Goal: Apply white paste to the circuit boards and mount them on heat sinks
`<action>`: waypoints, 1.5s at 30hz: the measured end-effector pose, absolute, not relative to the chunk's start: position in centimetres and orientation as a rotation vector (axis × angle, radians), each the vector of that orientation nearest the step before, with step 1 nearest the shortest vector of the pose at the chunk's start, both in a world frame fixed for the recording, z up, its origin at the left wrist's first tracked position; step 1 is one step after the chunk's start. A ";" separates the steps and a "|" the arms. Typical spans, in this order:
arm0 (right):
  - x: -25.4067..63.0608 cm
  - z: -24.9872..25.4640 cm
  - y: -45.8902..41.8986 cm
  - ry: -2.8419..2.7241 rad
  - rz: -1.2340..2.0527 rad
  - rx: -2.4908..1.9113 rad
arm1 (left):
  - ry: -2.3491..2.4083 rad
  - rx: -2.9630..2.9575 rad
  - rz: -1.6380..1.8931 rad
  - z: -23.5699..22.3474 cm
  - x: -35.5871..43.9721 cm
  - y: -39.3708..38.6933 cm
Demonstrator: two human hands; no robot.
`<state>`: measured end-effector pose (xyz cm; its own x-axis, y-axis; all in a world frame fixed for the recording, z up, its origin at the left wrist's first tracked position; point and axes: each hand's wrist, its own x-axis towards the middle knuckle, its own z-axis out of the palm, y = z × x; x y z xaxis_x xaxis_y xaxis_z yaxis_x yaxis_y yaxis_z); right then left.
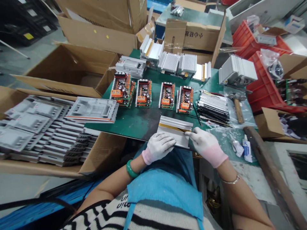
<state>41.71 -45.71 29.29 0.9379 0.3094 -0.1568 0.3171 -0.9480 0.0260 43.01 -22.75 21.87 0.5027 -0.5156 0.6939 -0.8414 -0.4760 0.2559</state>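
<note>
A silver aluminium heat sink (176, 121) with a yellow-brown strip (171, 127) along it lies at the near edge of the green table. My left hand (161, 145), in a white glove with a pink cuff, holds its near left part, fingers laid together over the metal. My right hand (205, 143), gloved alike, is closed in a pinch at the right end of the strip. A thin dark thing shows at its fingertips, too small to name. Beyond the heat sink stand several circuit boards (167, 95) with orange terminal blocks, some stacked.
Finned heat sinks (169, 62) line the table's back. Right are a pile of thin strips (213, 107), a hammer (238, 110), tubes (247, 148) and a wooden bar (268, 166). Grey housings (93, 108) fill a left carton (96, 156); red crates (263, 83) stand right.
</note>
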 end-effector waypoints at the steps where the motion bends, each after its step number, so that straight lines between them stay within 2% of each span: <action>1: 42.0 29.5 -45.4 0.504 -0.272 3.039 | -1.101 2.166 0.727 21.8 43.0 -22.7; 9: 43.3 30.5 -43.0 0.538 -0.453 3.018 | -1.085 2.181 0.732 21.5 42.8 -22.8; 16: 42.7 31.2 -43.8 0.476 -0.379 2.964 | -1.086 2.137 0.750 21.7 42.9 -22.9; 27: 43.9 31.0 -42.7 0.504 -0.514 2.938 | -1.064 2.115 0.763 22.0 42.9 -23.0; 30: 43.3 30.5 -43.1 0.550 -0.417 2.962 | -1.071 2.123 0.775 22.1 42.9 -23.0; 36: 39.3 28.2 -46.6 0.632 0.078 3.060 | -1.072 2.128 0.783 21.9 43.0 -22.9; 42: 35.1 26.9 -51.1 0.523 0.132 3.158 | -1.080 2.165 0.789 21.8 43.2 -23.0; 45: 34.2 27.0 -52.6 0.451 0.291 3.242 | -1.081 2.161 0.788 21.9 43.3 -23.1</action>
<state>34.16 -52.56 27.02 0.9469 0.2568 0.1936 0.2823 -0.9520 -0.1180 43.26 -23.05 21.93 0.4941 -0.4851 0.7215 -0.8353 -0.4952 0.2390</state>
